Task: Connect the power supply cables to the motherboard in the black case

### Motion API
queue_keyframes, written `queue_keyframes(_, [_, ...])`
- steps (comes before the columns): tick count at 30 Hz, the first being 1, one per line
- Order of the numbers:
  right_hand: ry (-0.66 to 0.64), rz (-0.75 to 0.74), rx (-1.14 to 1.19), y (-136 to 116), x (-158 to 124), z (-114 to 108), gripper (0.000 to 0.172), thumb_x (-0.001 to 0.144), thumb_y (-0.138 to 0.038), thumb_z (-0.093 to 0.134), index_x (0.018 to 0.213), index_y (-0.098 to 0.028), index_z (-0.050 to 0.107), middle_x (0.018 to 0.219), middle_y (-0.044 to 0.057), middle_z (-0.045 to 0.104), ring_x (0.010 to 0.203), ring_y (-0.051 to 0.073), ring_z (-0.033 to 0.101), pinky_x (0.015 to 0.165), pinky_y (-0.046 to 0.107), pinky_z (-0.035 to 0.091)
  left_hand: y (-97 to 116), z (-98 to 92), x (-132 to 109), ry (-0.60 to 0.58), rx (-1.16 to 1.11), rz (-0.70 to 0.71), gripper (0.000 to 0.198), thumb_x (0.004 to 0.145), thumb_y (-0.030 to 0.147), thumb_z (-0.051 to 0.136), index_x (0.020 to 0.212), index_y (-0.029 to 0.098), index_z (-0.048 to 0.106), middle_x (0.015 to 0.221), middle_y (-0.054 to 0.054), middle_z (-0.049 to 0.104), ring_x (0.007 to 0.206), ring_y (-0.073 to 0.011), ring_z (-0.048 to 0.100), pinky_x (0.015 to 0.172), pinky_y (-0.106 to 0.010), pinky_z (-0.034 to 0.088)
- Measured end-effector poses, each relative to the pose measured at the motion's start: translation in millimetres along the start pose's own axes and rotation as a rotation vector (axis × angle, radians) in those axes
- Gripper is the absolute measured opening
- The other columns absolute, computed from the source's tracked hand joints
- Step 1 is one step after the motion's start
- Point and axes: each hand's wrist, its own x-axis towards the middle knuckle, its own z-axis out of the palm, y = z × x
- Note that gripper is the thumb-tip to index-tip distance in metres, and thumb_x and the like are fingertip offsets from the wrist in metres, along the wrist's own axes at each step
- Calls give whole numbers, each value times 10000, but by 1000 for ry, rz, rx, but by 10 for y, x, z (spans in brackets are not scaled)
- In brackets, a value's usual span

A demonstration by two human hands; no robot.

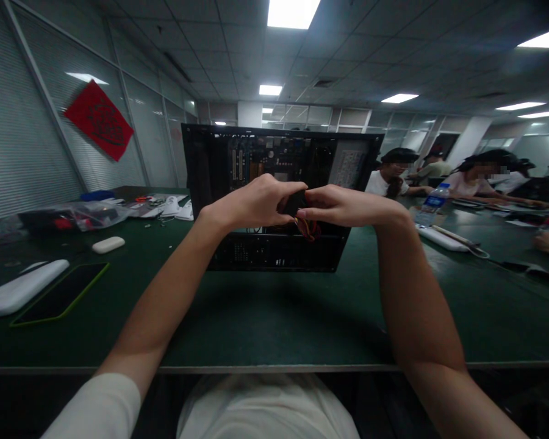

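A black computer case (274,251) stands on the green table before me with its inner side facing me, showing a circuit board (274,152) and a grey metal block with a label (349,161). In front of the case, my left hand (254,201) is closed around a small black part (295,204), thumb below and fingers above. My right hand (345,205) pinches at the right side of that part. Red, yellow and black wires (308,229) hang beneath the fingers. The kind of black part is hard to make out, as the fingers cover much of it.
On the table's left lie a black panel with a green edge (61,294), a white device (25,286), a white oval object (108,245) and plastic bags (64,216). A water bottle (434,201) and a white power bank-like item (441,238) are on the right. Other people (391,180) sit beyond.
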Motion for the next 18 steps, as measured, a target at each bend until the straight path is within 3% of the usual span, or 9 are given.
queue_keyframes(6, [-33, -47, 190, 15, 45, 59, 437, 951, -599, 654, 972, -164, 689, 885, 68, 736, 772, 190, 672, 646, 302, 520, 6, -18, -15, 22, 65, 1, 230, 850, 202, 773, 1057, 146, 690, 765, -12, 720, 651, -128, 642, 601, -245, 398])
queue_keyframes(10, [-62, -33, 290, 49, 85, 98, 426, 951, -575, 680, 1036, -158, 689, 928, 70, 763, 788, 182, 704, 654, 288, 556, -7, -33, -18, 18, 115, -7, 175, 832, 219, 789, 963, 154, 692, 718, 2, 713, 603, -119, 624, 583, -246, 388])
queue_keyframes(18, [-52, -21, 394, 65, 115, 123, 411, 912, -561, 742, 971, -157, 693, 846, 55, 758, 703, 167, 690, 610, 272, 552, -17, -37, -12, 36, 292, -31, 229, 822, 309, 823, 966, 172, 710, 738, -7, 731, 606, -143, 624, 581, -277, 345])
